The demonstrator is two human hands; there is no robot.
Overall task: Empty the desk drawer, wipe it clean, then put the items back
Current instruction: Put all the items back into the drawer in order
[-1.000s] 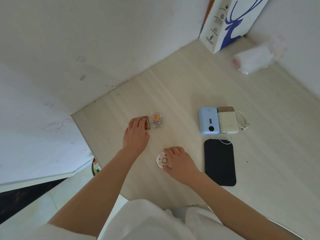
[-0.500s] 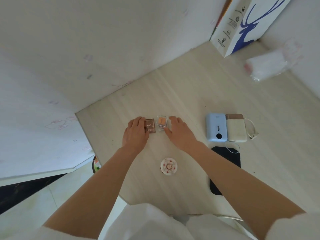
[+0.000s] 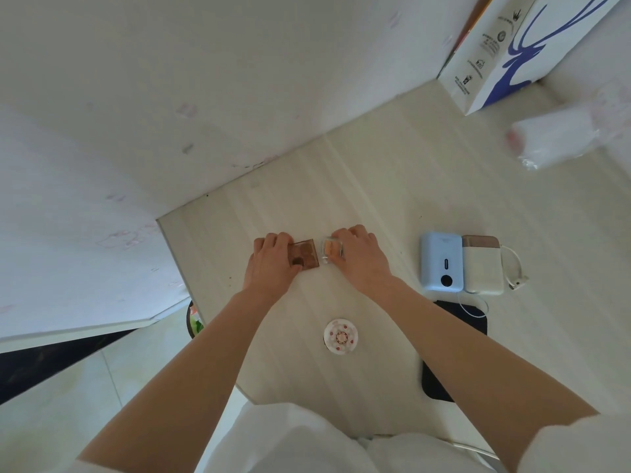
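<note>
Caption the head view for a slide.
Left hand on brown palette, right hand on clear case, desk.
</note>
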